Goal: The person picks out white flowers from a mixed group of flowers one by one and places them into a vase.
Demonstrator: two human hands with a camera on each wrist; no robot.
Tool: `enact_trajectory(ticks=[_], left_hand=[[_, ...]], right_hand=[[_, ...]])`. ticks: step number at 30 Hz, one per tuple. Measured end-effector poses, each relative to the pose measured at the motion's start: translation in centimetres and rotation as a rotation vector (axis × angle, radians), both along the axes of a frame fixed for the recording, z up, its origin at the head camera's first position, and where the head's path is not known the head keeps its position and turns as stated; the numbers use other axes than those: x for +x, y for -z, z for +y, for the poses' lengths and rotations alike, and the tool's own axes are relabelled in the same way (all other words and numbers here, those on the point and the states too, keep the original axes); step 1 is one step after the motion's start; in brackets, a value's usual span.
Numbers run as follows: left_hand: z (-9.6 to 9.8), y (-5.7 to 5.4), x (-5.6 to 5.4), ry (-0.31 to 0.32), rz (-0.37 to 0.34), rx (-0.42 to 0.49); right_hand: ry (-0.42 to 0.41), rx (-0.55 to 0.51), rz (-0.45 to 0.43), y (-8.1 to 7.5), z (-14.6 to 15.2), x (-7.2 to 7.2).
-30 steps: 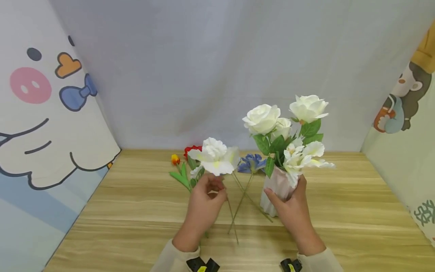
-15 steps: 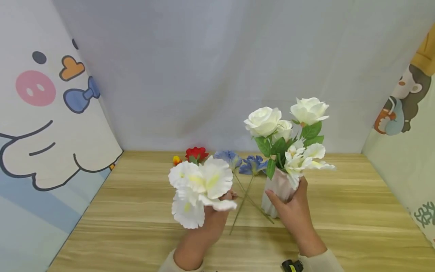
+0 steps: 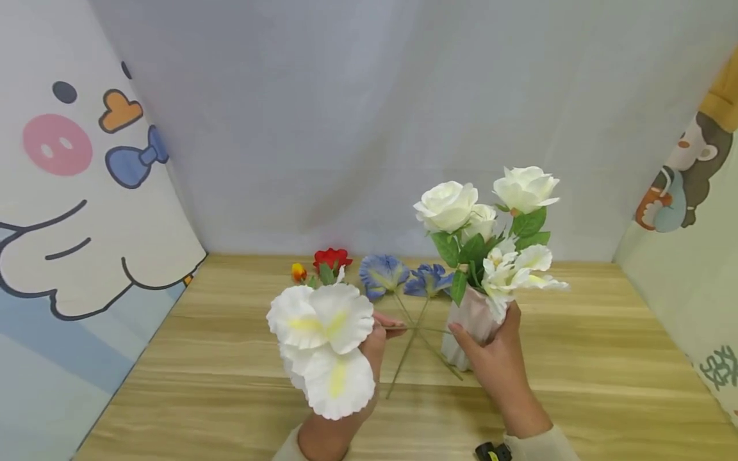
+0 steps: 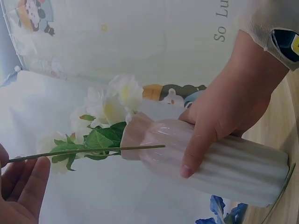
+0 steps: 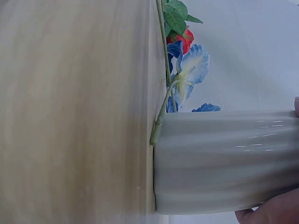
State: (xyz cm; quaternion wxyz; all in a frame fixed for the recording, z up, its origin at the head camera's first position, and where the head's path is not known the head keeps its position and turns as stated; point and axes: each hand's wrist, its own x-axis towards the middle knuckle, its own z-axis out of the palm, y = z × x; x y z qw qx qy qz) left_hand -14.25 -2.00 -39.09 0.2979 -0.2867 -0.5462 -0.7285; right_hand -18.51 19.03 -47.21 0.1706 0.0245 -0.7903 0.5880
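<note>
My left hand (image 3: 373, 353) pinches the stem of a white iris (image 3: 337, 378). Its large blossom, yellow at the heart, covers much of that hand in the head view. The bare stem (image 4: 107, 150) points right, and in the left wrist view its tip overlaps the vase's upper part. My right hand (image 3: 500, 358) grips the side of a pale pink ribbed vase (image 3: 468, 320), thumb in front. The vase stands upright on the table, its base showing in the right wrist view. White roses (image 3: 446, 206) with green leaves and a white iris blossom (image 3: 533, 257) rise from its mouth.
Two blue irises (image 3: 382, 275) lie behind, their stems crossing in front of the vase. Left of them are a red flower (image 3: 332, 257) and an orange-yellow tulip (image 3: 298, 272). A grey curtain (image 3: 277, 128) hangs behind the wooden table (image 3: 190, 371).
My left hand has tipped the white iris over, its blossom swinging left and toward me. The stem has turned from pointing down to pointing right. My right hand stays on the vase.
</note>
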Motion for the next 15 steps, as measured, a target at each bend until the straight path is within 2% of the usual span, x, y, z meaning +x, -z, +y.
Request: enact_trajectory(ticks=[2, 3, 4, 6, 8, 9, 11, 15], left_hand=[[0.4, 0.0, 0.1, -0.058, 0.019, -0.021], [0.3, -0.1, 0.1, -0.076, 0.016, -0.029], [0.3, -0.3, 0.0, -0.061, -0.007, -0.020], [0.3, -0.8, 0.0, -0.124, -0.033, -0.036], [0.2, -1.3, 0.1, -0.157, -0.029, -0.053], [0.2, -1.7, 0.1, -0.188, -0.038, -0.058], [0.5, -2.2, 0.0, -0.306, -0.038, -0.092], [1.0, -3.0, -0.6, -0.315, -0.048, -0.059]], right_hand=[[0.005, 0.000, 0.001, 0.1, -0.1, 0.0], [0.003, -0.003, 0.001, 0.1, -0.1, 0.0], [0.002, -0.004, 0.003, 0.1, -0.2, 0.0], [-0.004, -0.007, 0.000, 0.1, -0.2, -0.1], [-0.002, -0.006, -0.010, 0.1, -0.2, -0.1], [0.000, -0.005, -0.016, 0.1, -0.2, 0.0], [0.004, -0.007, -0.030, 0.1, -0.2, 0.1], [-0.008, -0.003, -0.037, 0.2, -0.3, 0.1]])
